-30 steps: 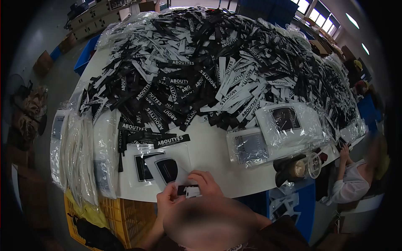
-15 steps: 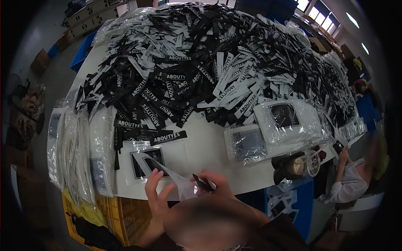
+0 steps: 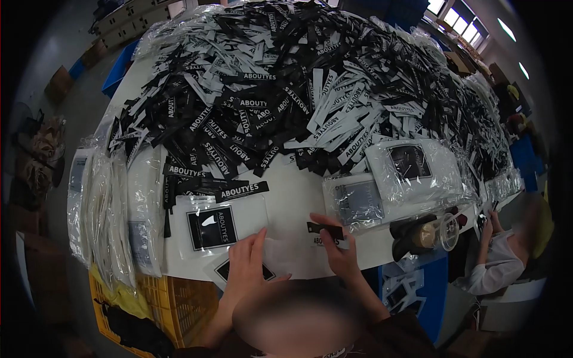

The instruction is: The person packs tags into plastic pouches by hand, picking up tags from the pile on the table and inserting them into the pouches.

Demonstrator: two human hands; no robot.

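Note:
Between the thumb and fingers of my right hand (image 3: 339, 247) is a small black-and-white strip (image 3: 324, 228) with lettering partly hidden. My left hand (image 3: 248, 259) rests on a translucent bag with a black printed panel (image 3: 222, 269) at the table's front edge, its thumb and fingers apart. Just beyond it lies a stack of clear bags (image 3: 213, 228) with a black ABOUTYES square. A few black strips (image 3: 240, 190) lie behind that stack. Farther back rises a large heap of black and white ABOUTYES strips (image 3: 250, 107).
Plastic-wrapped bundles stand at the left (image 3: 143, 209) and lie at the right (image 3: 412, 179) of the white table (image 3: 292, 203). A clear cup (image 3: 446, 231) is near the right edge. Below are a yellow crate (image 3: 194, 304) and a blue bin (image 3: 439, 298). A co-worker (image 3: 501, 256) sits at the right.
My hands have moved apart. My right hand has gone right and forward with the strip, and my left hand has come down onto the bag, which now lies lower on the table.

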